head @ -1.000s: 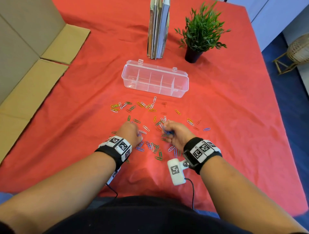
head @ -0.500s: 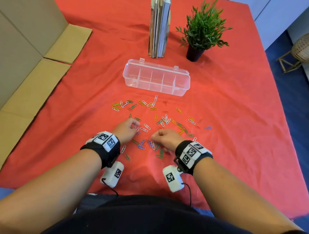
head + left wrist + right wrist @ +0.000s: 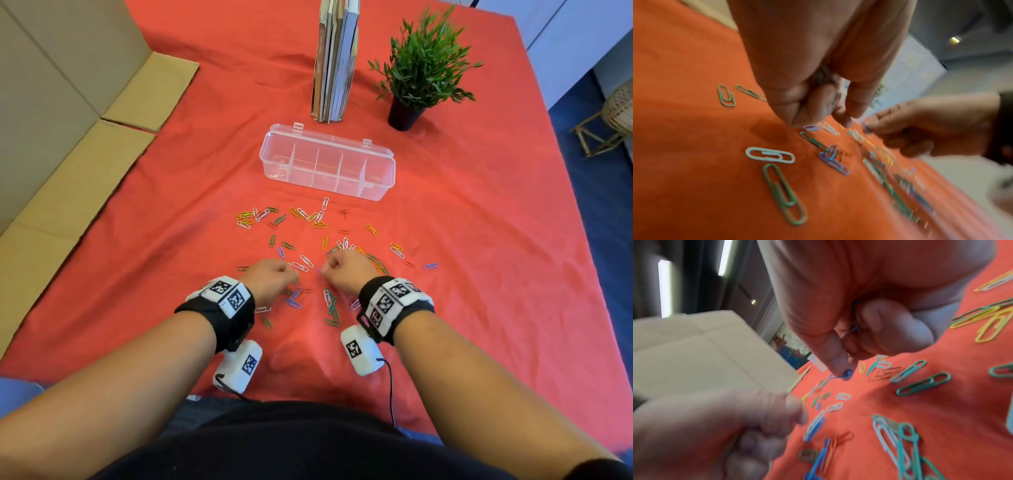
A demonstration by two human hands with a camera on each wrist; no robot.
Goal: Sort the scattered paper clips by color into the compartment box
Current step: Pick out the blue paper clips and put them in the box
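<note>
Fingers of the right hand (image 3: 849, 318) are curled tight, thumb and forefinger nipping a blue paper clip (image 3: 846, 374) at the red cloth (image 3: 479, 240) on the worktop, with more blue showing inside the fist. The left hand (image 3: 272, 279) is curled too, its fingertips (image 3: 840, 116) bunched just above a small blue clip (image 3: 811, 128); whether its grip holds anything I cannot tell. Scattered paper clips (image 3: 308, 240) lie around both hands, and the clear compartment box (image 3: 327, 166) sits beyond them, lid open.
</note>
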